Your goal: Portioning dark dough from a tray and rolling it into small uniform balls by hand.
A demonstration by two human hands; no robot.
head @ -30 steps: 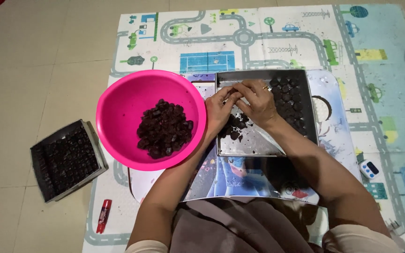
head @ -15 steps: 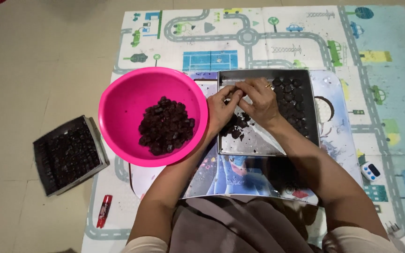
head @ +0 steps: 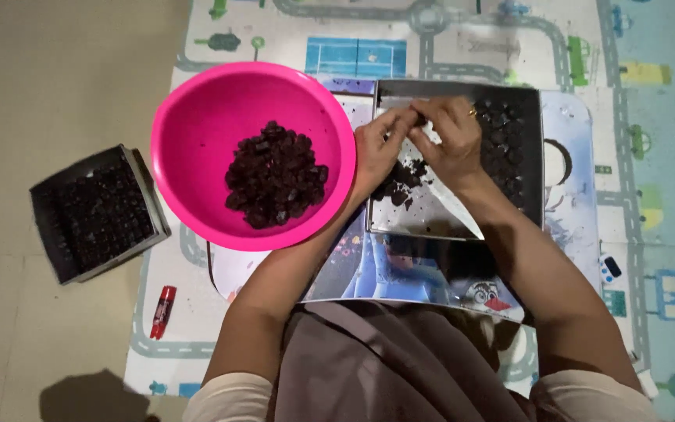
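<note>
A printed play mat (head: 509, 47) with roads and little buildings covers the floor, soft and matte, and everything sits on it or just off its edge. On it lies a glossy picture sheet (head: 400, 273), and on that a shallow rectangular metal tray (head: 423, 219), its long axis running left to right, its bare part shiny and dusted with dark crumbs. Rows of small dark round pieces (head: 501, 148) fill its right side.

Just left of the tray, touching its edge, stands a round pink plastic bowl (head: 197, 141), smooth-walled, holding a heap of dark crumbly chunks (head: 275, 176).

Both hands meet over the tray's upper middle. The left hand (head: 376, 148) and the right hand (head: 455, 141) each have the grip pressed together, fingertips pinching one small dark piece (head: 417, 121) between them. The bowl lies to the left of this grip, nearer the left hand.

Off the mat at left sits a dark square tray (head: 99, 211) of similar pieces, and near it a small red tube (head: 162, 311).
</note>
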